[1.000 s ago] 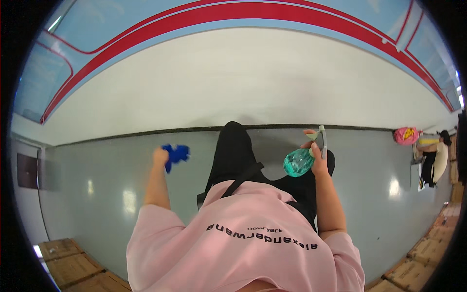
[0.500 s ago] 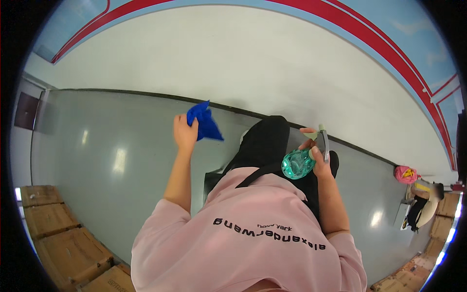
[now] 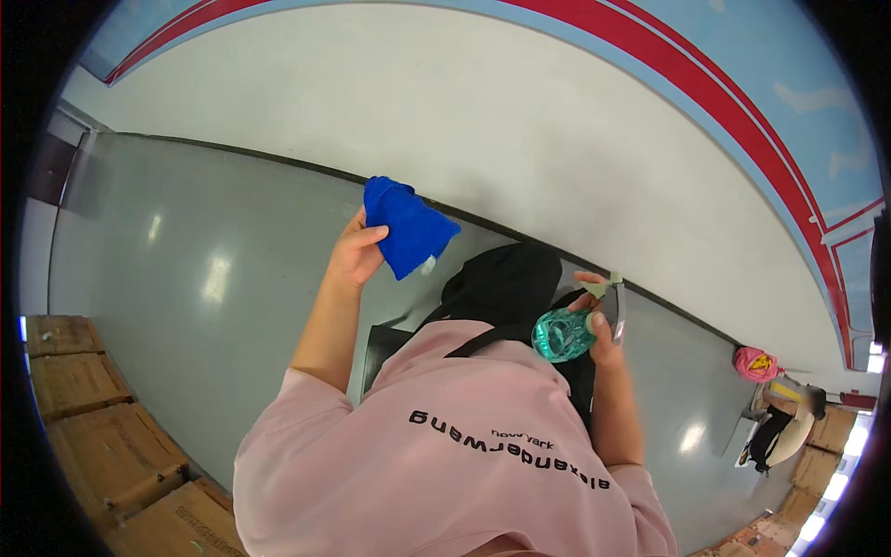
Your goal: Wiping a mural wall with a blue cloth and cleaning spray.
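A blue cloth (image 3: 408, 227) hangs from my left hand (image 3: 358, 249), its edge pinched between thumb and fingers. The cloth is held out in front of the wall's foot, with a corner pointing right. My right hand (image 3: 603, 330) is wrapped round the neck of a spray bottle (image 3: 563, 335) of clear green plastic with a grey and pale-green trigger head. The bottle is tilted, its base toward my left, over my lap. Part of its neck is hidden by my fingers.
Ahead stands a white wall (image 3: 390, 93) with a dark skirting line, red and blue above. Cardboard boxes (image 3: 116, 455) are stacked at the lower left. At far right another person (image 3: 784, 432) is near a pink bag (image 3: 756, 364). My black-trousered knees (image 3: 501, 283) are close to the wall.
The blue cloth has spread wider and shifted right in my left hand, which has turned. My right hand with the spray bottle has moved slightly down and left in the view.
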A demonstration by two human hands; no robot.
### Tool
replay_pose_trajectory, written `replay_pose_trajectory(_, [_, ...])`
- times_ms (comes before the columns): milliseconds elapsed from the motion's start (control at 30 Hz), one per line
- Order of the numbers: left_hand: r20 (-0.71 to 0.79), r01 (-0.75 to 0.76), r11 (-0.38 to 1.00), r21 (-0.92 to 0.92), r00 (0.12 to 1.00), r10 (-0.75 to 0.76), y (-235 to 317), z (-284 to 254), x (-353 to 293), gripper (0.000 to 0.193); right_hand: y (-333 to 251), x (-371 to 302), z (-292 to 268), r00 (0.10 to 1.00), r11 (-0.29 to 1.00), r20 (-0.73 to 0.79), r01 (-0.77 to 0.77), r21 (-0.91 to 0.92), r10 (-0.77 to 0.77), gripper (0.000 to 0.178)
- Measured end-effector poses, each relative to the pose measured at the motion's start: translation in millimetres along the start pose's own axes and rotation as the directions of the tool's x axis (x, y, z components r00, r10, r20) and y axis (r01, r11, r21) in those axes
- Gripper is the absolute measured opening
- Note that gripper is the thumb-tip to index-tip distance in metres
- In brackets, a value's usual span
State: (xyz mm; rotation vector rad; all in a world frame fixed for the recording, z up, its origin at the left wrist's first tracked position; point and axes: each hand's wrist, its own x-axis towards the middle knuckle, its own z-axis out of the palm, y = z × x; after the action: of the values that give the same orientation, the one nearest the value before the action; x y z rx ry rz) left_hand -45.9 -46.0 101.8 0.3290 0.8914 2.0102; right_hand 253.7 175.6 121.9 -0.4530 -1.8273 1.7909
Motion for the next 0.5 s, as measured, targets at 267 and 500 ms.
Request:
replay_pose_trajectory(267, [0.054,-0.481,0.538,0.693,0.778,0.626,3,66,34,0.017,16,-7,-5,1.000,0.999,-0.011,0.002,0.052,-0.001,0.063])
replay_pose_trajectory(500, [-0.004,-0.298,0.797,0.525,0.936,0.352,-4,77,51,0.038,8,-8,-4,0.999,0.996,-0.017,-0.028,0.085,0.030,0.058])
